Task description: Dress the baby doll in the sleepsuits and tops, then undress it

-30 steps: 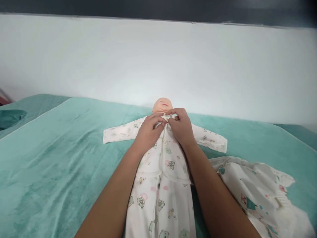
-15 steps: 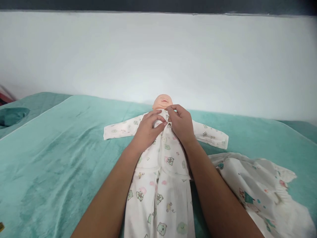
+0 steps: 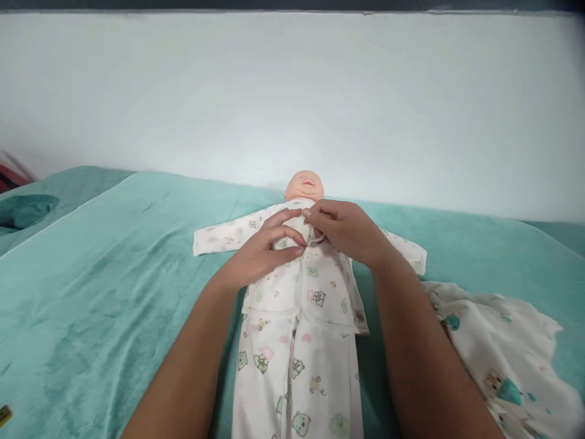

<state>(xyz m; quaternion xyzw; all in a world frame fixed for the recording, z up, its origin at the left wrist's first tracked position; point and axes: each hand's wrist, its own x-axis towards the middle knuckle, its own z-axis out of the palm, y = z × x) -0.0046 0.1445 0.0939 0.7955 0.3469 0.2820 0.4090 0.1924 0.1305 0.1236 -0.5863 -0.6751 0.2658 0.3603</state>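
A baby doll (image 3: 304, 185) lies on its back on a teal blanket (image 3: 105, 274), head towards the wall. It wears a white top (image 3: 315, 286) and trousers (image 3: 297, 378) printed with small animals, sleeves spread out to both sides. My left hand (image 3: 262, 250) rests on the doll's chest, its fingers curled and pinching the left edge of the top's front. My right hand (image 3: 347, 230) pinches the right edge of the front just under the doll's chin. Fingertips of both hands meet at the top's opening.
A second white printed garment (image 3: 498, 347) lies crumpled on the blanket at the right. A dark teal cloth (image 3: 25, 209) sits at the far left edge. A white wall (image 3: 292, 103) runs behind the bed. A small yellow thing (image 3: 4, 416) shows at the bottom left corner.
Both hands stayed at the top's front near the collar. My right wrist swung out to the right and the front's right edge lifted a little. The camera tilted slightly.
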